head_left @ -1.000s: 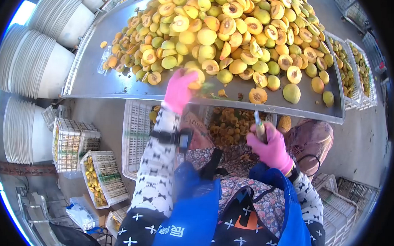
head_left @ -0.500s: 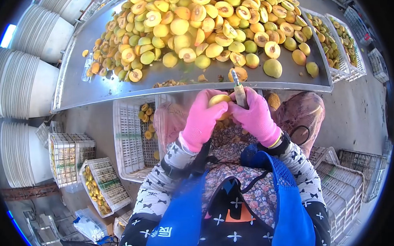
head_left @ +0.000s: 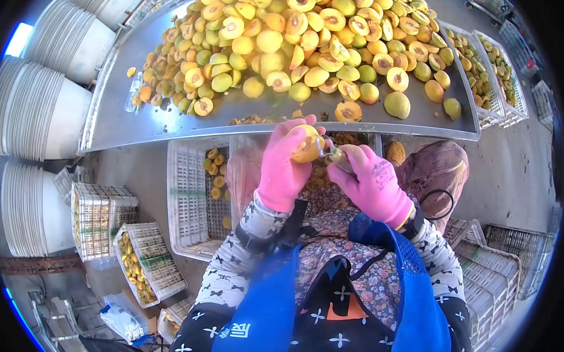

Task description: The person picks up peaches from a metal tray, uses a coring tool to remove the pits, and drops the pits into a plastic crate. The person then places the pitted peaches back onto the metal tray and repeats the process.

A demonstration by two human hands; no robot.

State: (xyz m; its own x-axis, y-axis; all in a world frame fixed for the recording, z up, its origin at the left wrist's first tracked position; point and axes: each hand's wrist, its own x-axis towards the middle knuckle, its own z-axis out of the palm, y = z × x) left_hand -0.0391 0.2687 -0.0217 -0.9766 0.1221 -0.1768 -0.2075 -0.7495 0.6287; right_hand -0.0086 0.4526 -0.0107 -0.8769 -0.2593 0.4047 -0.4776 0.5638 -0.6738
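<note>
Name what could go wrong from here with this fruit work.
The metal-tipped tool in the right hand might slip off the fruit and catch the left hand's fingers, which wrap close around it. A cut half sits near the front edge of the metal table, so a forearm or sleeve could knock it off.

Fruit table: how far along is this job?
Likely done: yellow pieces in the white plastic crate. In hand: yellow fruit in the pink-gloved left hand, metal tool in the right hand. Left: probably the yellow fruit heap on the grey metal table.
</note>
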